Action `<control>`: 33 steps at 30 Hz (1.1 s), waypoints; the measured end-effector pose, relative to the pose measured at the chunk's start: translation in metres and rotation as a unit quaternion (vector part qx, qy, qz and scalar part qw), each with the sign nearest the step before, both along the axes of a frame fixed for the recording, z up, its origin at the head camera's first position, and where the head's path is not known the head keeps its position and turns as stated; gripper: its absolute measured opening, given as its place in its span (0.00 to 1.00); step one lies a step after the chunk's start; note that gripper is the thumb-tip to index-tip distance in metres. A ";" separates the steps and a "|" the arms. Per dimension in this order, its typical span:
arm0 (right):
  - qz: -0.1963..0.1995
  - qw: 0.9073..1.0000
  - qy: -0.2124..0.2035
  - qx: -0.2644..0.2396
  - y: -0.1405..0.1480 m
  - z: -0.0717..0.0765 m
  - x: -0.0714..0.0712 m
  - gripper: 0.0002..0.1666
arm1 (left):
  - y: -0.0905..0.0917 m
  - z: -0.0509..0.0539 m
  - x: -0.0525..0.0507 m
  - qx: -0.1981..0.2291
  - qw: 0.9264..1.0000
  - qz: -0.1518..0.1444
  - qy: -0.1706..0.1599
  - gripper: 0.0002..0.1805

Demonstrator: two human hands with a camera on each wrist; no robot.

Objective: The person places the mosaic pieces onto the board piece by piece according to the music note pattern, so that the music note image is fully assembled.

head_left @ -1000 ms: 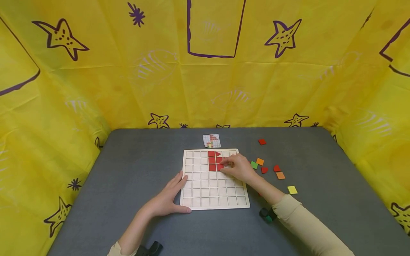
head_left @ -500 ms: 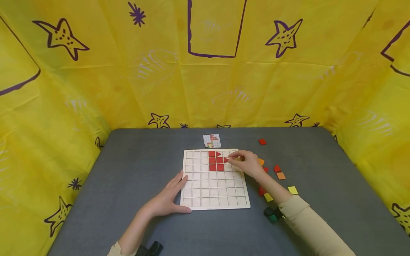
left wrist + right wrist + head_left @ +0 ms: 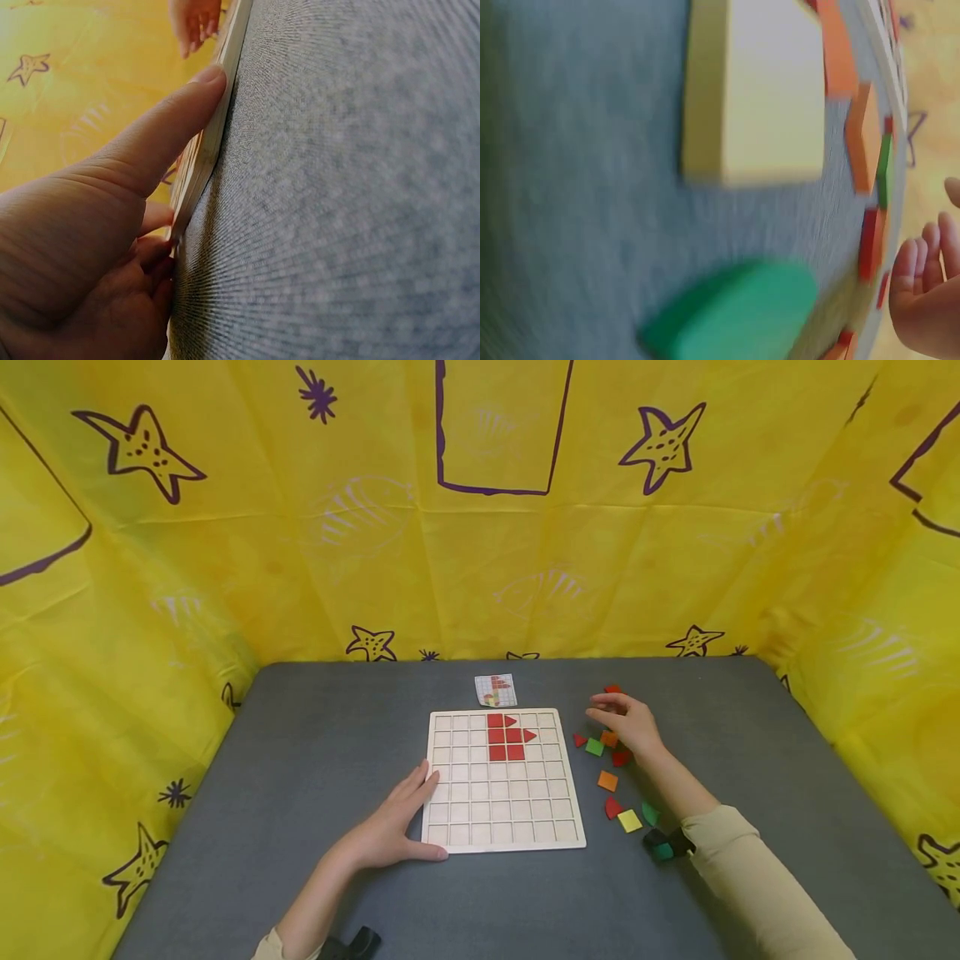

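Board position: the board (image 3: 480,817) lies flat on the surface (image 3: 330,735), its squared grid facing up. Five red squares (image 3: 497,736) and two red triangles (image 3: 529,736) sit in cells near its far edge. The card (image 3: 496,690) lies just beyond that edge; its finer print is too small to read.

Left hand (image 3: 396,821): fingers extended along the board's left side, thumb at the near left corner. The grip is spread, not clamped. Maintain light, steady contact so that the board does not slide.

Right hand (image 3: 630,722): above the loose tiles, right of the board. The grip is apart, thumb clear of the fingers, with no tile visible in it. The far red tile (image 3: 612,689) is partly hidden behind the fingers; contact cannot be confirmed.

The step in hand appears to be tile selection. Recommended practice:

1. Check shape and colour against the card before lifting.
2. Pinch thin tiles by opposite edges. Where pieces lie close, as the yellow tile (image 3: 629,821) and the red piece (image 3: 612,807) do, avoid dragging the neighbour.
3. Align corners with the cell lines, then lower flat; a tilted tile could nudge those already seated.
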State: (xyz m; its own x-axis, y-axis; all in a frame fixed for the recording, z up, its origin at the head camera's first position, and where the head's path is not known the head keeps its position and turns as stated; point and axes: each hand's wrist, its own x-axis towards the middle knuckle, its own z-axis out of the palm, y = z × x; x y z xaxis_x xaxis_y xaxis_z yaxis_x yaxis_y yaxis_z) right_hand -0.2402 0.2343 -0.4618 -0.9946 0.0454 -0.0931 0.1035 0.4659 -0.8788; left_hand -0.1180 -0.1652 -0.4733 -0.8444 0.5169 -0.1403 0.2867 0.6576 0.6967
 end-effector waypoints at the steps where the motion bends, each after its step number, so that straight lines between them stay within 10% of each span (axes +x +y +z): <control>1: -0.005 1.000 -0.001 0.004 0.003 -0.001 -0.002 0.27 | 0.000 0.000 0.000 0.000 1.000 0.000 0.001 0.62; 33: -0.084 0.980 -0.004 0.178 0.026 -0.005 -0.037 0.28 | -0.001 0.001 0.002 0.003 1.000 -0.003 0.007 0.61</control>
State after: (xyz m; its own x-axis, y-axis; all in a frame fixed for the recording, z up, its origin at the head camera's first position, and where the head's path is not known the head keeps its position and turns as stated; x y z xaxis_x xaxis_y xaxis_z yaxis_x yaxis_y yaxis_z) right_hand -0.2772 0.2606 -0.4668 -0.9696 0.2400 -0.0485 0.2109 0.7181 -0.6632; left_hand -0.1160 -0.1665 -0.4726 -0.8432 0.5228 -0.1257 0.2997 0.6511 0.6973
